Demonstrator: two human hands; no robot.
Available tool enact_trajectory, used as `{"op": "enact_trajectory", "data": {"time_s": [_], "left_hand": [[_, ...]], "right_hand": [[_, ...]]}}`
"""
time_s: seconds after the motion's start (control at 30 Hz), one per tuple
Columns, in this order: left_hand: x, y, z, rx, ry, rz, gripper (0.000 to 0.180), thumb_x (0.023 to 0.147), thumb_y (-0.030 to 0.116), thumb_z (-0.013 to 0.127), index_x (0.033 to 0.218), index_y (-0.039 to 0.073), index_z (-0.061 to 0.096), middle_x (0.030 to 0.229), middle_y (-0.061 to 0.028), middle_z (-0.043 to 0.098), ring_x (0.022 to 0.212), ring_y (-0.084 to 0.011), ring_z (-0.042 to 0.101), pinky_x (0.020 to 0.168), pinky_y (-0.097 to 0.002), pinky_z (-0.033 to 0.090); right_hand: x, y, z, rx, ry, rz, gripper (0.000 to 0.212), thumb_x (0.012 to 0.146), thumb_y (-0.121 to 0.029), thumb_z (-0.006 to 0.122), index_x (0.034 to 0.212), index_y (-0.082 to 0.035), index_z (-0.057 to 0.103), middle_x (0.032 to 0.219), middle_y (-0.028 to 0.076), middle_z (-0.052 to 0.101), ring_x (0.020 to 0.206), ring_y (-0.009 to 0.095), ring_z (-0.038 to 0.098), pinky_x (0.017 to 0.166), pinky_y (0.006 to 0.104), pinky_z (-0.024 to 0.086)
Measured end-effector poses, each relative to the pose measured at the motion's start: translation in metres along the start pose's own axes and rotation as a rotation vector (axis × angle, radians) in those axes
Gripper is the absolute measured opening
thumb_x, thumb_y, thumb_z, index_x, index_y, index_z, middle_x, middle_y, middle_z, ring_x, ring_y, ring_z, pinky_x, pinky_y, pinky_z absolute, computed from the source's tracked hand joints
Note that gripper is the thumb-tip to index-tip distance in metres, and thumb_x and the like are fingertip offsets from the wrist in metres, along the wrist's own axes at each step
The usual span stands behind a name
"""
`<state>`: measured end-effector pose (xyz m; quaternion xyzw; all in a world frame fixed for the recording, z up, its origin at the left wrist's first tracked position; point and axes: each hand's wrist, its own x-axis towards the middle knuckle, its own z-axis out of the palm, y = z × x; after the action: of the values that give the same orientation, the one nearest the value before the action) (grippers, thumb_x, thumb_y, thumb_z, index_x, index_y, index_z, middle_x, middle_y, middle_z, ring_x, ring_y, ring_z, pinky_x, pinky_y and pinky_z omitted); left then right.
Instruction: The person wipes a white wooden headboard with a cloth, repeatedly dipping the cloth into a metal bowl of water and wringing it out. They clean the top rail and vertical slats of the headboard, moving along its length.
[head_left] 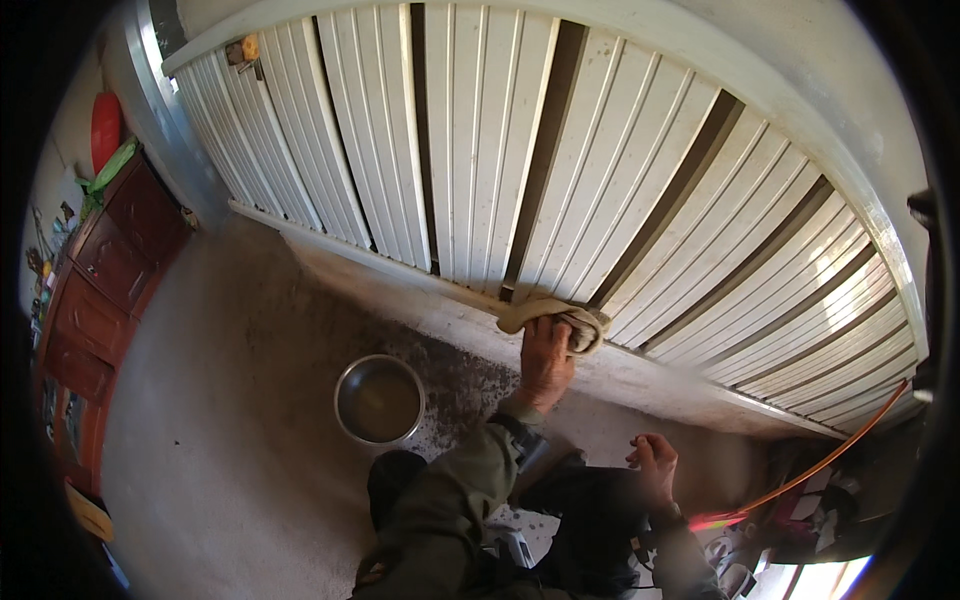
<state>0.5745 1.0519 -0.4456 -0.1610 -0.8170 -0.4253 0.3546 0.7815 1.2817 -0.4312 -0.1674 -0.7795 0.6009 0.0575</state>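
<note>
My left hand is closed on a damp-looking beige cloth, bunched up under the fingers. The cloth presses against the bottom rail of a white ribbed slatted panel, where the panel meets a low ledge. To the right and nearer to me, my right hand hangs in the air over the floor by my knee. Its fingers are curled in, and nothing shows in them. On the floor left of my left arm stands a round metal basin with some murky liquid in it.
Dark wet splotches mark the concrete floor beside the basin. A reddish-brown wooden cabinet lines the left side, with a green bag and a red round object. An orange stick leans at the right near cluttered items.
</note>
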Motion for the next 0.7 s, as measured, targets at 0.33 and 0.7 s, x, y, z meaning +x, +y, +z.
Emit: {"op": "enact_trajectory", "data": {"time_s": [0.33, 0.7], "left_hand": [[0.041, -0.141, -0.064, -0.682, 0.435, -0.393, 0.057, 0.081, -0.012, 0.067, 0.134, 0.002, 0.051, 0.132, -0.0144, 0.055, 0.127, -0.0312, 0.057, 0.113, -0.0457, 0.046], [-0.04, -0.012, 0.051, -0.392, 0.207, -0.251, 0.072, 0.09, -0.011, 0.062, 0.156, 0.008, 0.04, 0.147, -0.0201, 0.045, 0.132, -0.0389, 0.052, 0.114, -0.0457, 0.047]], "right_hand": [[-0.004, 0.013, -0.015, 0.007, 0.043, 0.053, 0.027, 0.104, -0.024, 0.065, 0.108, 0.002, 0.07, 0.095, 0.009, 0.073, 0.073, 0.014, 0.068, 0.064, 0.0273, 0.052], [-0.002, 0.008, -0.006, -0.007, 0.044, 0.062, 0.025, 0.104, -0.022, 0.066, 0.106, 0.002, 0.07, 0.096, 0.011, 0.073, 0.072, 0.015, 0.069, 0.064, 0.0289, 0.054]]}}
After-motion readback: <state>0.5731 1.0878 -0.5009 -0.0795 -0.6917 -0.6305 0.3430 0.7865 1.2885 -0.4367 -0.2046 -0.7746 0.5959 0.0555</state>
